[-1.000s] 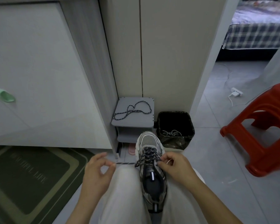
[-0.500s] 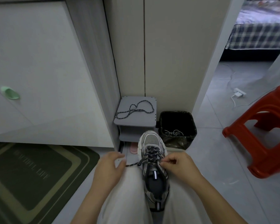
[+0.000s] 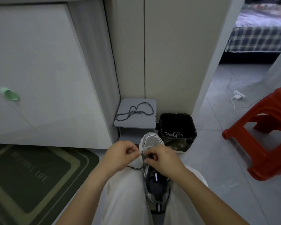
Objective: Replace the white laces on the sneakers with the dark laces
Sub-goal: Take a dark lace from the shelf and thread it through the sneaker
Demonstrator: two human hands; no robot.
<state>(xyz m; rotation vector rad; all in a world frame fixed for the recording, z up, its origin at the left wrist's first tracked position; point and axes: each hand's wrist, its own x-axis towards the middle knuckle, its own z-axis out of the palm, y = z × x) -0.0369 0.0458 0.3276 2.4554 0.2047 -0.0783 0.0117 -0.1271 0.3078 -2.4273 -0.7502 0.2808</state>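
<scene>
left hand (image 3: 120, 155) pinches dark lace (image 3: 136, 168) tip | right hand (image 3: 162, 159) fingers curled, pinching lace over sneaker (image 3: 151, 141) eyelets | tip lies just left of right fingers

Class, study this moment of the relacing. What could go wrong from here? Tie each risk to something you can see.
1. Both the left hand and right hand pinch the dark lace over the sneaker, hiding the eyelets; the tip might miss or skip one.
2. The sneaker seems only propped between the legs, so a hard tug might tilt it toward the bin.
</scene>
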